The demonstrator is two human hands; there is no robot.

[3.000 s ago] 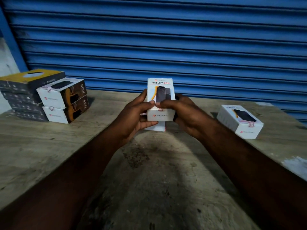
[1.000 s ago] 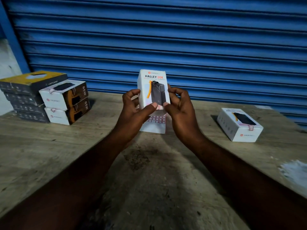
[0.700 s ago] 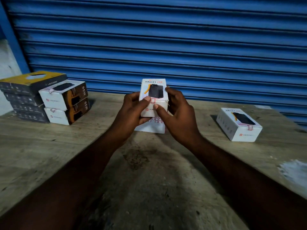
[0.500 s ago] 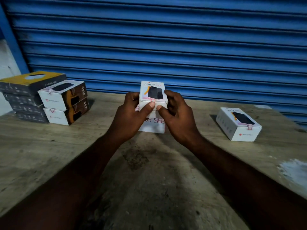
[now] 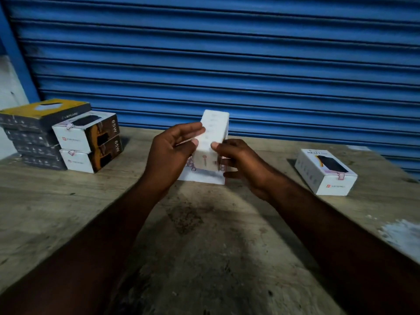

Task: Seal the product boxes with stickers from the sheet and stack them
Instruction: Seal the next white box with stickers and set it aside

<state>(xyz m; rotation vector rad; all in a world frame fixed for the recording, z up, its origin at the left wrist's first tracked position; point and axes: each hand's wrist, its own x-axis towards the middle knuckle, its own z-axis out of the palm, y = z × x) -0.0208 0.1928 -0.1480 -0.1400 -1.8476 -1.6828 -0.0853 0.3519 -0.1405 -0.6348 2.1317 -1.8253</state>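
Left hand (image 5: 169,153): pinches the box (image 5: 213,133) by its left side.
Right hand (image 5: 241,164): thumb on the near face, fingers curled behind.
Box: raised between both hands, over the sticker sheet (image 5: 200,176).
Doing it well: probably grip firmly and rub the seal flat across the flap.
Stack (image 5: 88,142): well left of the left hand.

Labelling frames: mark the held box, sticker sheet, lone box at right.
held white cardboard box (image 5: 213,133): head view, side face.
white sticker sheet (image 5: 200,177): head view, near edge.
lone white box (image 5: 329,163): head view, top face.
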